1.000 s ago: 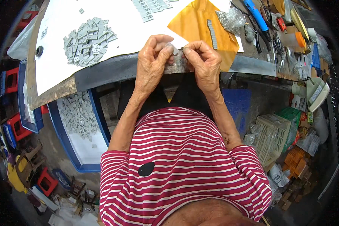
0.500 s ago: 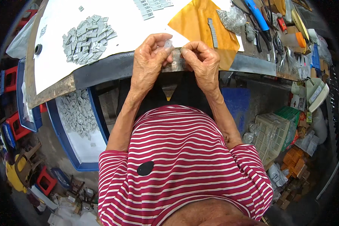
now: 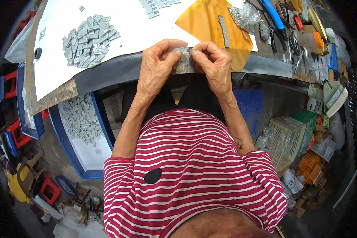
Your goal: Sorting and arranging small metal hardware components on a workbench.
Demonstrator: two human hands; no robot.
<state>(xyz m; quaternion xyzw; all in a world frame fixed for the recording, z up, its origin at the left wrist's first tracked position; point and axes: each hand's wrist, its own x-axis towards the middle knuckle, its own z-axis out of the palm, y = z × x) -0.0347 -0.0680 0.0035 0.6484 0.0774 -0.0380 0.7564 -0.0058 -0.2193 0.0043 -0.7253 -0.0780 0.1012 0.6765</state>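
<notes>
At the table's front edge, my left hand (image 3: 158, 63) pinches a small grey plate (image 3: 184, 50) between thumb and fingers. Facing it, my right hand (image 3: 213, 59) is closed in a pinch at the plate's other side; whatever else its fingertips hold is too small to make out. A loose heap of similar grey plates (image 3: 89, 41) lies on the white sheet to the left. Rows of grey plates (image 3: 152, 8) are laid out at the far middle. Right of my hands, a line of stacked grey pieces (image 3: 223, 31) rests on orange-yellow paper (image 3: 200, 20).
A blue tray (image 3: 77, 166) with many more plates stands below the table on the left. At the right lie a clear bag of small metal parts (image 3: 244, 18), a blue-handled tool (image 3: 273, 14) and pliers. A black ring (image 3: 37, 53) sits near the left edge.
The plate in my left hand has come down from a raised, tilted pose to lie level between both hands. My right fingertips now meet it.
</notes>
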